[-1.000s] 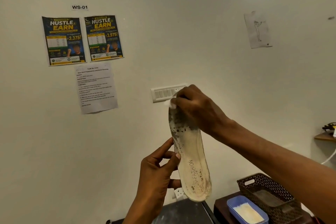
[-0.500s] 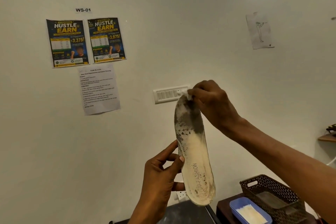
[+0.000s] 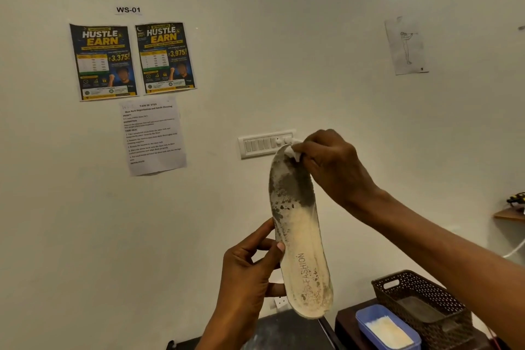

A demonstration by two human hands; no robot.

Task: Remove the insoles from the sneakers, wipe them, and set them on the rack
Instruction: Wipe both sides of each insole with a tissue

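1. cream foam insole (image 3: 298, 236), printed "fashion" near the heel, stands almost upright in the air at the middle of the view, toe at 12 o'clock, heel at 6 o'clock. grey grime covers the toe half; the heel half looks paler.
2. left hand (image 3: 250, 273) pinches the insole's left edge about midway along, thumb pressed on the face, the other fingers curled behind it.
3. right hand (image 3: 329, 167) is closed around a small white wipe (image 3: 292, 150), pressing it on the toe tip at 12 o'clock.
4. change: a second ago the wipe and right hand covered the upper toe area; half a second ago they had slid toward the tip; now they sit at the very tip, and more of the grey patch shows below. the left hand's pinch has stayed the same.
5. meaning: this reads as the end of an upward wiping stroke. the dirt looks largely unmoved, so i judge wiping far from finished and more passes over the toe half needed before the rack.
6. outward: at 5 o'clock a brown basket (image 3: 420, 301) and a blue tub (image 3: 366, 324) sit on a dark table (image 3: 346, 318). behind the toe a switch panel (image 3: 261, 145) is on the wall. at 10 o'clock hang posters (image 3: 133, 61) and a printed sheet (image 3: 153, 136). no sneakers or rack can be picked out with certainty.
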